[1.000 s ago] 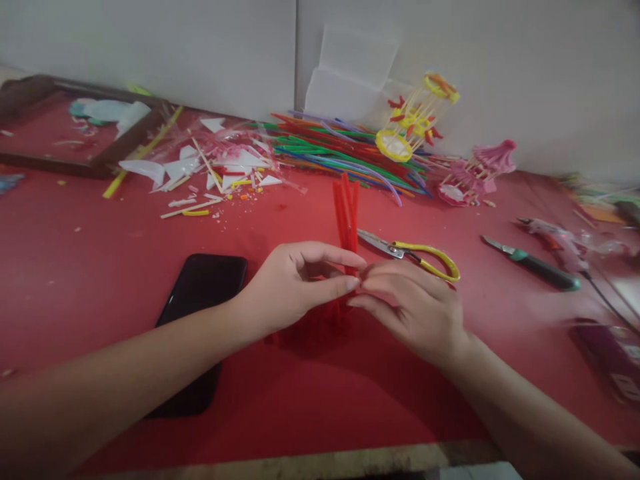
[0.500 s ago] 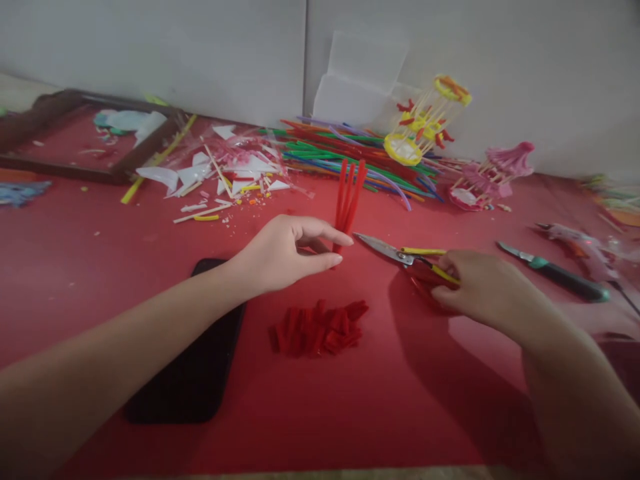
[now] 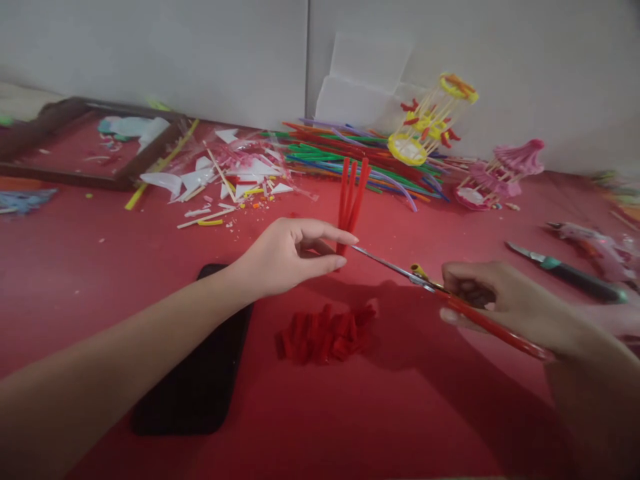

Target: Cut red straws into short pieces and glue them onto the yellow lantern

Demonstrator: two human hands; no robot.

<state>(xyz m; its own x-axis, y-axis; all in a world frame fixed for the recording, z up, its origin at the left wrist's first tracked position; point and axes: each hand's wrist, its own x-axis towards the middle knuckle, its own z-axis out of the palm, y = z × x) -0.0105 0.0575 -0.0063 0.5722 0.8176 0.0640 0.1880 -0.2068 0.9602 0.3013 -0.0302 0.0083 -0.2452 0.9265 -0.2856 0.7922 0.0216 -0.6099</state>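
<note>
Several red pipe cleaners (image 3: 353,193) stand upright, pinched between the thumb and fingers of my left hand (image 3: 295,257). The scissors (image 3: 395,268) are in my right hand (image 3: 493,293), with fingers wrapped round one handle and a red handle lying along the palm. Their blades point left, and the tip is close to my left fingertips. Whether the tip touches the pipe cleaners cannot be made out. Below my left hand, a pile of short red pieces (image 3: 325,333) lies on the red table (image 3: 350,413).
A black phone (image 3: 187,380) lies under my left forearm. At the right are a green-handled knife (image 3: 575,277) and a glue gun (image 3: 590,243). Behind stand coloured pipe cleaners (image 3: 320,155), white scraps (image 3: 255,167), a yellow model (image 3: 430,123) and a pink model (image 3: 500,175).
The scissors have turned in my right hand, so a red handle now shows and the blades look edge-on. My left hand has barely moved, still holding the pipe cleaners.
</note>
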